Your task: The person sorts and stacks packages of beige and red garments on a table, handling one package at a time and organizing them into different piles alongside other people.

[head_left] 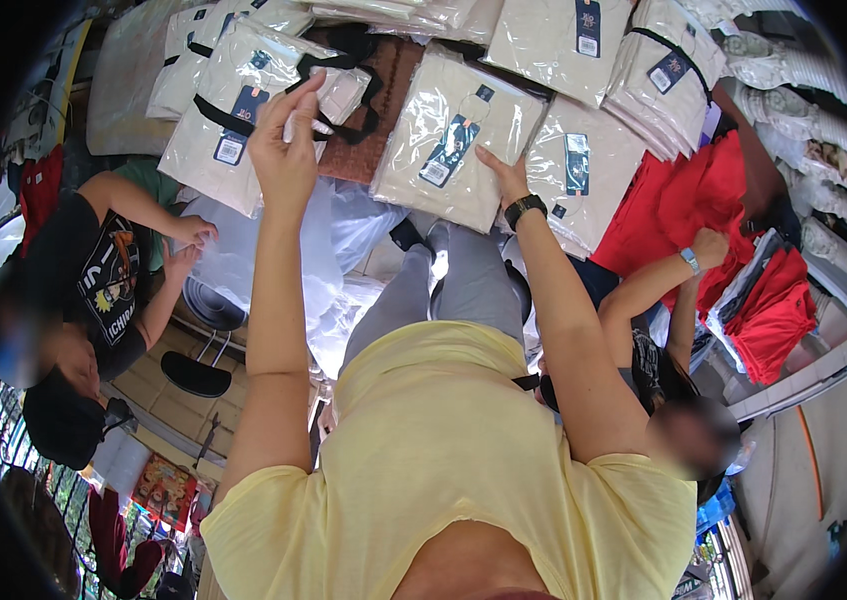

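A cream folded garment in a clear plastic bag (473, 110), with a dark blue tag, lies in front of me at the table's edge. My right hand (509, 182) grips its right side, thumb on top and the other fingers hidden beneath. Up and to the left, my left hand (285, 140) is closed, its fingertips drawn together near a loose black strap (368, 110). Something whitish shows at those fingers, too small to make out. Just beyond that hand lies a strapped bundle of bagged cream garments (213, 160).
More bagged garments (553, 45) and a strapped stack (665, 75) cover the table's far side. Red cloth (683, 195) lies at the right, beside a person's arm (658, 280). Another person (108, 260) handles clear plastic at the left. A black-seated stool (195, 375) stands nearby.
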`<state>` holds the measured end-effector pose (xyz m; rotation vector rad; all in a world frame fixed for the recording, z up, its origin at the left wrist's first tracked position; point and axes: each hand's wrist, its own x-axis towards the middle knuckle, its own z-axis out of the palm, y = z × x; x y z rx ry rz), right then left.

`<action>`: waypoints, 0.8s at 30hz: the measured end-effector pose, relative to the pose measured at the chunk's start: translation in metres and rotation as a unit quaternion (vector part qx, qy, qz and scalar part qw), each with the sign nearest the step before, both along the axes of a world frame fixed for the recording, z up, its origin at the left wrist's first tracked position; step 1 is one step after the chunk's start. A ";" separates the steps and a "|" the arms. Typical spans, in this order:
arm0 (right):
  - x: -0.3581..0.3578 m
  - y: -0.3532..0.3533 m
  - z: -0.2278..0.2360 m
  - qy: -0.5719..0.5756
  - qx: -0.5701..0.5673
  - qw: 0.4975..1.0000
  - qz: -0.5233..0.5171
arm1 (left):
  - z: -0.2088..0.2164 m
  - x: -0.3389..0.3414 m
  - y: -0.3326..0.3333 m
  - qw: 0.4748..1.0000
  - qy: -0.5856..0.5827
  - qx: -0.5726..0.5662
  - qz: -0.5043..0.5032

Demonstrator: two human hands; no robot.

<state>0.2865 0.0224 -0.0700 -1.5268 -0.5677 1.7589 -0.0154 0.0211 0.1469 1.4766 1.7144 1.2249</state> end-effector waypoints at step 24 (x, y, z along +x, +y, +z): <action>0.007 -0.001 -0.005 -0.008 -0.006 1.000 0.002 | 0.125 -0.024 0.113 0.979 -0.054 0.197 0.010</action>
